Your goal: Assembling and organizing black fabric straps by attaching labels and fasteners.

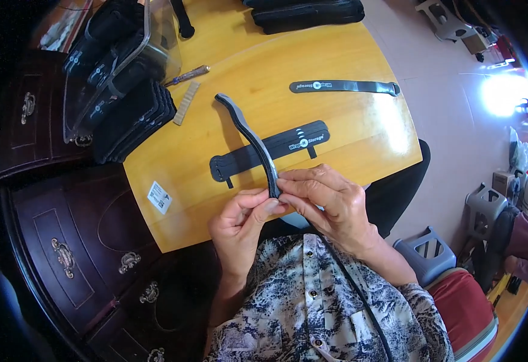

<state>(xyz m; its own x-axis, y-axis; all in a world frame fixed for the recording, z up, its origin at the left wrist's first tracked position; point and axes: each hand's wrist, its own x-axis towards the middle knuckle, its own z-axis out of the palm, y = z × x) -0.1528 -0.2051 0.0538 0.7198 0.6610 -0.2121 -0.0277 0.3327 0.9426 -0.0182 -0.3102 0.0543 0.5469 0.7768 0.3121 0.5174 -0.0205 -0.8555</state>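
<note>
Near the table's front edge, my left hand (241, 222) and my right hand (331, 204) pinch the lower end of a long black strap (253, 137) between thumbs and fingers. The strap curves up and away to the far left, its narrow edge turned upward. My fingertips hide its near end. Behind it lies a wider black strap bundle (246, 158) with pale lettering and two short tabs on its near side. A single black strap (360, 88) with a rounded loop end rests flat farther right.
At the far left, a clear plastic bin (146, 45) holds black straps, with a stack of black straps (134, 123) beside it. A screwdriver (187, 75), a tan strip (186, 104) and a white label (159, 197) lie on the wooden table (179, 163). More black bundles (309, 15) sit at the back.
</note>
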